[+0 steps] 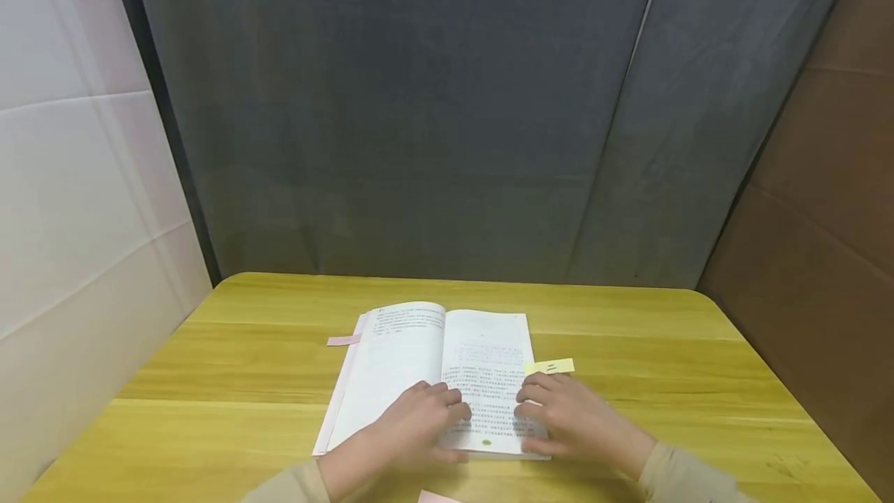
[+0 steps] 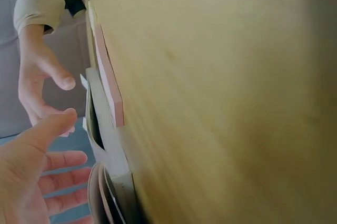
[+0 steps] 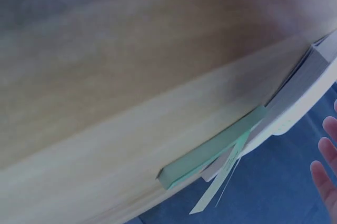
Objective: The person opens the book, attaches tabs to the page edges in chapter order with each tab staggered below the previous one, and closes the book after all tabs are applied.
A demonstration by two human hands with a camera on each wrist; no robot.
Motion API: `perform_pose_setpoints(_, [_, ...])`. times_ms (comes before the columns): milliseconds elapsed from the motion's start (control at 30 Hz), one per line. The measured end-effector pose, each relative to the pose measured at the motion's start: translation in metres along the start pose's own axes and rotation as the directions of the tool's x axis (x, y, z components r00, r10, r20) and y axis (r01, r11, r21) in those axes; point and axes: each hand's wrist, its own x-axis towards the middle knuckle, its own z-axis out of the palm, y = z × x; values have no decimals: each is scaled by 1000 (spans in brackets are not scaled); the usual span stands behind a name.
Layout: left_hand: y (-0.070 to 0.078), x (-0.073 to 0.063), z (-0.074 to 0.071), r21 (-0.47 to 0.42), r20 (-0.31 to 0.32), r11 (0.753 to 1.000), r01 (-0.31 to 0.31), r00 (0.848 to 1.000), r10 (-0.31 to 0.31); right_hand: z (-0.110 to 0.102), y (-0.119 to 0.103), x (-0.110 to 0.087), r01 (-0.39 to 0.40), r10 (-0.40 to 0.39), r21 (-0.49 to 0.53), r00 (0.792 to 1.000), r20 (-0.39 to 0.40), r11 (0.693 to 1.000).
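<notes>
An open book (image 1: 489, 402) with printed pages lies on the wooden table. From its left side sticks a pink paper tab (image 1: 344, 341), and from its right side a yellow tab (image 1: 549, 366) with dark marks. My left hand (image 1: 422, 425) is over the lower middle of the book, its fingers loosely bent with nothing held. My right hand (image 1: 569, 419) is at the right page's lower edge, below the yellow tab. In the left wrist view, both hands show relaxed, spread fingers. Whether the fingertips touch the paper, I cannot tell.
A pink pad (image 2: 109, 77) lies by the book in the left wrist view. In the right wrist view, a greenish pad (image 3: 210, 148) and a thin strip (image 3: 218, 179) are beside the book. Grey (image 1: 391, 115), white (image 1: 84, 161) and brown (image 1: 817, 200) panels surround the table (image 1: 209, 379).
</notes>
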Motion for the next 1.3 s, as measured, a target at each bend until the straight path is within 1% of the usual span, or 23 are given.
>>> perform_pose_setpoints(100, [1,0,4,-2,5,1000,7,1000,-7,2,-2,-2,-12,11,32,1000,21,999])
perform_pose_setpoints(200, [2,0,7,18,-4,1000,6,1000,-6,4,-3,-4,-14,13,53,1000,24,999])
perform_pose_setpoints(333, [2,1,9,48,-6,999,19,1000,-19,5,-4,-5,-9,8,53,1000,24,999])
perform_pose_setpoints(433, [1,2,9,30,4,999,44,999,-45,4,-5,-5,-15,12,65,999,36,998])
perform_pose_setpoints(500, [0,2,9,-3,8,998,63,998,-63,4,-5,-5,-22,19,80,999,46,997])
perform_pose_setpoints(567, [-2,2,9,-16,3,998,64,998,-64,3,-5,-5,-25,21,90,998,51,996])
perform_pose_setpoints(733, [-7,0,9,-32,-32,999,43,999,-44,2,-6,-5,-34,27,84,997,77,996])
perform_pose_setpoints(900, [-11,-2,7,-89,-46,995,44,998,-49,2,-6,-6,-42,34,77,995,95,996])
perform_pose_setpoints(1000, [-11,-3,4,-103,-66,994,42,997,-49,1,-6,-6,-43,36,74,995,91,996])
perform_pose_setpoints(1167, [-12,-8,0,-87,-122,996,14,992,-24,2,-6,-7,-50,44,74,996,80,996])
perform_pose_setpoints(1233, [-11,-10,-1,-64,-149,998,-8,989,-1,3,-6,-7,-53,47,75,996,70,996])
perform_pose_setpoints(1300, [-11,-11,-2,-25,-178,999,-41,983,36,4,-6,-7,-49,45,73,997,59,996])
